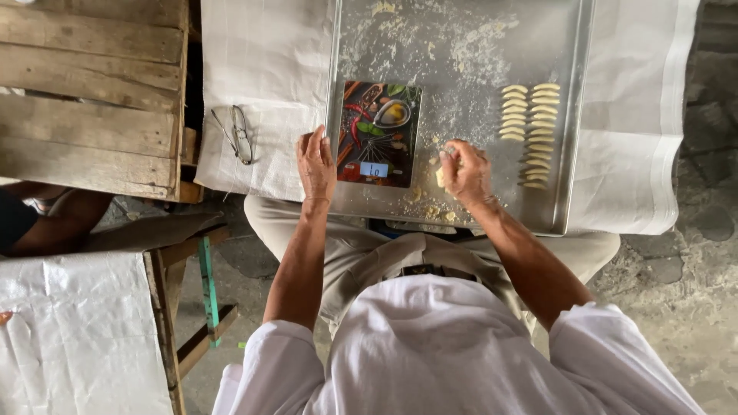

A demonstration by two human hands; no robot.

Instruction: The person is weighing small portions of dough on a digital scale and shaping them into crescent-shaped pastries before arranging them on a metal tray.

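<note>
White-sleeved arms reach over a floured metal tray (573, 115) on the cloth-covered worktop (261, 69).

The right hand (467, 172) pinches a pale, soft dough piece (440, 177) that looks light and easily squashed, best held at its edges. The left hand (316, 163) rests, loosely curled, beside a picture-printed kitchen scale (378, 134).

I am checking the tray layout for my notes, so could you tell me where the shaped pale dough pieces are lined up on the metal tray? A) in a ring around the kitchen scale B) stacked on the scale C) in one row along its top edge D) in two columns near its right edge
D: the shaped dough pieces lie in two neat columns by the right rim of the metal tray, well clear of the kitchen scale.
</note>
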